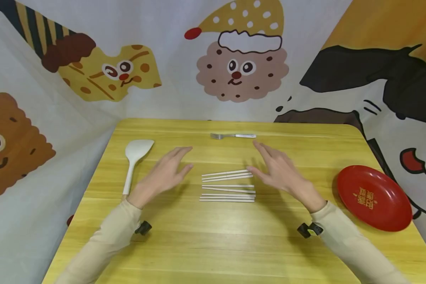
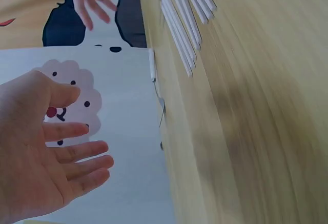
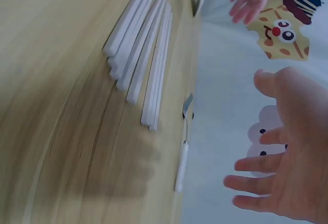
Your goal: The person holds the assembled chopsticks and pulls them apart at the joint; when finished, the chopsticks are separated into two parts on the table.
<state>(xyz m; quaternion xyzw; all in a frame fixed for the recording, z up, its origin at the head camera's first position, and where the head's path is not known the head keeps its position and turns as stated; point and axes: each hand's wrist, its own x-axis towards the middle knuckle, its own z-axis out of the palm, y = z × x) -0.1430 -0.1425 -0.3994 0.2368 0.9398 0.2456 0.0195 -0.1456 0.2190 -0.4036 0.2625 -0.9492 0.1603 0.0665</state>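
Observation:
Several white chopsticks (image 1: 228, 193) lie roughly side by side across the middle of the wooden table. To their left, my left hand (image 1: 163, 172) hovers above the tabletop with fingers extended and holding nothing. My right hand (image 1: 282, 170) is on the other side, its fingers also spread and nothing in its grasp; in the head view its thumb overlaps the chopsticks' right ends. Both wrist views show the chopsticks (image 3: 138, 44) apart from the hands. Beyond them, a fork (image 1: 234, 136) with a patterned white handle lies near the table's far edge.
A white spatula (image 1: 134, 157) lies at the left, its handle's end partly hidden by my left arm. On the right edge sits a red plate (image 1: 380, 215) with gold lettering. A cartoon-printed cloth (image 1: 177, 94) hangs behind the table (image 1: 227, 252).

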